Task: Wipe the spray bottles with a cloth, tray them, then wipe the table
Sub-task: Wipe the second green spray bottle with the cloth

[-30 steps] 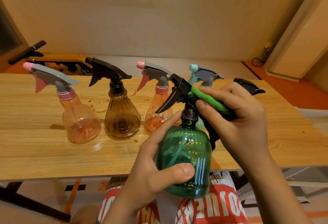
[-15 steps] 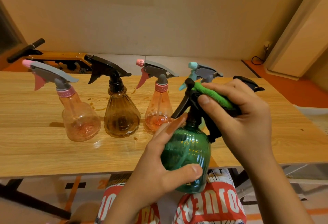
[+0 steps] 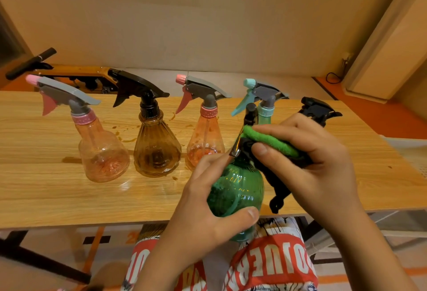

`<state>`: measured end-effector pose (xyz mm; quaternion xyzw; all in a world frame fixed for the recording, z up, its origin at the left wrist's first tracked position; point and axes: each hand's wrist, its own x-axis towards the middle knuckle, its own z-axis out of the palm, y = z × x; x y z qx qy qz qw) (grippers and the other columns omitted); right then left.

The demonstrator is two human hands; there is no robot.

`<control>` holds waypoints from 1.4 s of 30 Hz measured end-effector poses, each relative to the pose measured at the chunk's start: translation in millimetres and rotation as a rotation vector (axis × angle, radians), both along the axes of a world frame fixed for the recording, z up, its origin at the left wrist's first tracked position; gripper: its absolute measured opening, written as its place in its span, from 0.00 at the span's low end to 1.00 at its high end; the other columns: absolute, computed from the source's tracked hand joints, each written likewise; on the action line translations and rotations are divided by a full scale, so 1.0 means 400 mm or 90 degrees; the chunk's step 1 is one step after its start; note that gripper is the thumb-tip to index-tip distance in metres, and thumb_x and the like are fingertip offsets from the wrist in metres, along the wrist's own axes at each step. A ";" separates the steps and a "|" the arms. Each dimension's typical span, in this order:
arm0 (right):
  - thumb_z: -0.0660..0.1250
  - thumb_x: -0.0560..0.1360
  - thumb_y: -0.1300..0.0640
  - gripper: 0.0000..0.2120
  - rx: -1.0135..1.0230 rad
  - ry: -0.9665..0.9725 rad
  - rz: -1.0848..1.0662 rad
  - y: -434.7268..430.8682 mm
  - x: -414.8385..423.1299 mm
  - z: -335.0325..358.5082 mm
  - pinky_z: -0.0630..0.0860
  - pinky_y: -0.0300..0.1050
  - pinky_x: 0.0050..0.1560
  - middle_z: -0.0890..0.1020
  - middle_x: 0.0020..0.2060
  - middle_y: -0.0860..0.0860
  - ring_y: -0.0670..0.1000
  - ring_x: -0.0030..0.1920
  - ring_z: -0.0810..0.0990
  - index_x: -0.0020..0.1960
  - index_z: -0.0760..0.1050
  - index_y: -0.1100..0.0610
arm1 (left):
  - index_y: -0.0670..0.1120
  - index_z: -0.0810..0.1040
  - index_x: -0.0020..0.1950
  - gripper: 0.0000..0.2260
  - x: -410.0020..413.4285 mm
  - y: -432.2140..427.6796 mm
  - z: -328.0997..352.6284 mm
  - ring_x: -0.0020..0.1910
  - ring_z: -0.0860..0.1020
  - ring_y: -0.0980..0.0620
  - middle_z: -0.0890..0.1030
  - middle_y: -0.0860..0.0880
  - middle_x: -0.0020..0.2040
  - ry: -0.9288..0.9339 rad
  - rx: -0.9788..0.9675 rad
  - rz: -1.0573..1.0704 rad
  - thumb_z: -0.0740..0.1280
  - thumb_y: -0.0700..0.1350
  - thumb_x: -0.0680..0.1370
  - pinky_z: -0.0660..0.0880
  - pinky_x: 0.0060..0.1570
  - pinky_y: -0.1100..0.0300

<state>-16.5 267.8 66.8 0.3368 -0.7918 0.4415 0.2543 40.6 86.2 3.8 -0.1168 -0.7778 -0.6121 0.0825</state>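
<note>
A printed garment with red lettering (image 3: 265, 265) covers your lap, directly below both hands.

Your left hand (image 3: 208, 210) grasps the green spray bottle (image 3: 238, 189) round its body, with the thumb across the near face and the fingers wrapped round the left side. The bottle is held roughly upright in the air, over the near edge of the bench (image 3: 46, 198).

Your right hand (image 3: 318, 163) clamps the green cloth (image 3: 265, 139) against the bottle's black spray head, fingers on top and thumb underneath. A dark strip hangs below this hand; you cannot tell whether it is cloth or trigger.

Beyond the left hand, three bottles stand in a row on the bench: a pink bottle (image 3: 101, 150) furthest left, an amber bottle (image 3: 157, 152), and a second pink bottle (image 3: 204, 138) just past the left fingertips. Brown smears (image 3: 124, 139) mark the bench among them.

Beyond the right fingertips stands a teal-topped bottle (image 3: 263, 96). A black spray head (image 3: 318, 108) shows past the right knuckles; its body is hidden.
</note>
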 end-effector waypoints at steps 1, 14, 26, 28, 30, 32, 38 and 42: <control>0.74 0.76 0.55 0.12 0.006 -0.004 0.007 0.001 0.001 -0.001 0.74 0.39 0.44 0.80 0.43 0.50 0.49 0.45 0.80 0.59 0.83 0.55 | 0.56 0.76 0.69 0.30 -0.001 0.000 -0.001 0.63 0.77 0.54 0.73 0.54 0.63 0.002 -0.001 0.002 0.78 0.53 0.68 0.77 0.57 0.62; 0.70 0.77 0.51 0.12 0.004 -0.017 -0.025 0.008 -0.003 0.019 0.72 0.35 0.44 0.80 0.43 0.46 0.47 0.45 0.79 0.59 0.82 0.51 | 0.58 0.75 0.70 0.30 0.002 0.009 -0.001 0.64 0.77 0.55 0.72 0.56 0.64 0.004 -0.015 0.006 0.78 0.50 0.69 0.76 0.55 0.65; 0.73 0.75 0.52 0.11 -0.044 -0.109 -0.024 -0.004 0.016 -0.024 0.75 0.38 0.45 0.82 0.43 0.47 0.50 0.46 0.81 0.58 0.84 0.49 | 0.55 0.74 0.74 0.34 0.015 -0.002 0.010 0.66 0.80 0.51 0.80 0.55 0.68 -0.013 0.237 -0.063 0.76 0.47 0.68 0.79 0.59 0.58; 0.74 0.75 0.54 0.11 -0.078 -0.137 -0.008 -0.011 0.033 -0.036 0.74 0.36 0.45 0.82 0.43 0.48 0.50 0.46 0.81 0.57 0.84 0.49 | 0.52 0.73 0.76 0.34 0.014 -0.008 0.008 0.67 0.79 0.48 0.79 0.52 0.69 -0.011 0.270 -0.071 0.75 0.46 0.69 0.79 0.61 0.54; 0.74 0.75 0.54 0.10 -0.115 -0.156 -0.004 -0.013 0.047 -0.043 0.73 0.34 0.46 0.82 0.43 0.48 0.49 0.45 0.81 0.56 0.85 0.49 | 0.52 0.73 0.76 0.34 0.013 -0.007 0.013 0.68 0.79 0.46 0.79 0.50 0.70 -0.014 0.293 -0.079 0.74 0.45 0.69 0.79 0.61 0.52; 0.74 0.74 0.54 0.09 -0.169 -0.185 -0.014 -0.019 0.054 -0.044 0.74 0.36 0.46 0.83 0.43 0.48 0.49 0.46 0.82 0.55 0.85 0.49 | 0.53 0.74 0.75 0.33 0.015 -0.004 0.016 0.67 0.80 0.44 0.80 0.49 0.69 -0.014 0.313 -0.080 0.74 0.45 0.70 0.79 0.60 0.53; 0.73 0.74 0.55 0.08 -0.340 -0.274 -0.062 -0.054 0.049 -0.055 0.81 0.48 0.52 0.87 0.47 0.52 0.52 0.50 0.86 0.52 0.87 0.50 | 0.54 0.74 0.72 0.29 0.018 0.002 0.021 0.62 0.81 0.40 0.81 0.45 0.65 -0.017 0.368 -0.072 0.72 0.46 0.71 0.80 0.58 0.45; 0.76 0.74 0.57 0.07 -0.391 -0.302 -0.068 -0.064 0.044 -0.044 0.81 0.46 0.49 0.88 0.47 0.52 0.52 0.49 0.86 0.51 0.87 0.51 | 0.54 0.76 0.70 0.23 0.019 0.000 0.023 0.61 0.82 0.40 0.81 0.44 0.64 -0.024 0.378 -0.054 0.70 0.46 0.74 0.80 0.57 0.43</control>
